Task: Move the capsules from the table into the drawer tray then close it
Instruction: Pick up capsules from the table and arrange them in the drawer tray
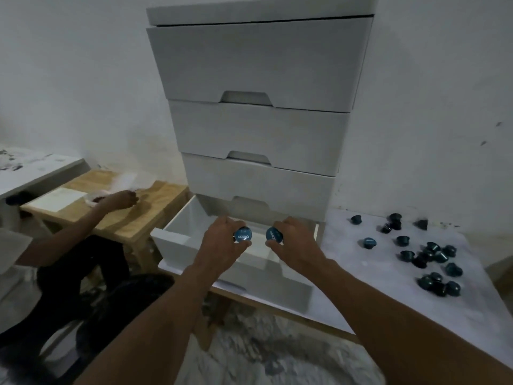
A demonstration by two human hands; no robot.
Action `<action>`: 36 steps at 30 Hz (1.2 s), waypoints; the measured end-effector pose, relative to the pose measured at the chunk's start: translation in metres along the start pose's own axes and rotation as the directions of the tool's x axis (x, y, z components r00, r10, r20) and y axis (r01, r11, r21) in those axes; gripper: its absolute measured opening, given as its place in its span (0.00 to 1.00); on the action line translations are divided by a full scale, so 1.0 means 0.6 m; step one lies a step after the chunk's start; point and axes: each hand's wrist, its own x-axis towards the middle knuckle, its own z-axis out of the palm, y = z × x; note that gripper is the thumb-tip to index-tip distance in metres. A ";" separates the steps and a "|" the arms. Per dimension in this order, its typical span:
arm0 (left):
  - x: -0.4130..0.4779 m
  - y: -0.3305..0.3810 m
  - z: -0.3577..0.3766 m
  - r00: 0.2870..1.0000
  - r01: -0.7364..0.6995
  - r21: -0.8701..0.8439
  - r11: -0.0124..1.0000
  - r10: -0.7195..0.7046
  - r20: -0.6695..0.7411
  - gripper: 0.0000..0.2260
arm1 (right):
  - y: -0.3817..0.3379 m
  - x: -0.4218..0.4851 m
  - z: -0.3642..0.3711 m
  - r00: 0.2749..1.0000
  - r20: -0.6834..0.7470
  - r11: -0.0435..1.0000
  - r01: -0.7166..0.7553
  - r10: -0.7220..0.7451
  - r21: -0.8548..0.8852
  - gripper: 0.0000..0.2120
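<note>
Capsules in two places tell the stage of the job. The left-hand capsule [242, 235], a small round dark-teal pod with a blue foil lid printed in white, and the right-hand capsule [274, 235], its twin, hang side by side just above the drawer tray [177, 241], the white, open-topped bottom drawer pulled out of its unit. The loose capsules [433, 258], some two dozen of the same dark pods, lie scattered on the pale surface [361, 276] well to the right of the tray. No pod shows in the part of the tray that the hands leave visible.

By my reading the step in hand is the drop-off of a pair, early in the transfer. The next move calls for lowering or simply letting go so that both pods land inside the white walls, then a reach rightward to the scattered heap. Closing comes only when the surface holds none.

The left hand [222, 241] and right hand [297, 245] are stretched forward on nearly straight arms, backs up, wrists level, mirrored over the tray's middle. On each, the fingers [231, 221] curl over the pod from above while the thumb props it from below, so each hand is clamped on its pod with the lid turned toward the camera.

Behind stands the tall white drawer unit [258, 134], its upper drawers pushed in.
</note>
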 end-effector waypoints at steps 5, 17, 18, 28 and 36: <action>0.035 -0.034 0.017 0.999 -0.015 -0.021 1.000 0.016 0.051 0.18 | 0.004 0.039 0.030 1.000 0.007 0.998 -0.029 0.029 -0.052 0.11; 0.190 -0.123 0.078 0.934 -0.029 0.071 0.997 0.002 0.358 0.13 | 0.081 0.182 0.153 0.972 0.187 0.989 -0.147 0.145 -0.005 0.04; 0.201 -0.129 0.086 0.918 -0.034 0.079 0.996 0.000 0.396 0.14 | 0.088 0.190 0.164 0.965 0.207 0.987 -0.162 0.160 -0.007 0.03; 0.243 -0.163 0.178 0.766 -0.121 -0.042 0.992 0.120 0.631 0.17 | 0.119 0.179 0.208 0.860 0.415 0.954 -0.252 0.297 -0.159 0.06; 0.246 -0.180 0.239 0.607 -0.250 -0.167 0.954 0.288 0.741 0.16 | 0.078 0.143 0.176 0.840 0.430 0.932 -0.221 0.332 -0.288 0.14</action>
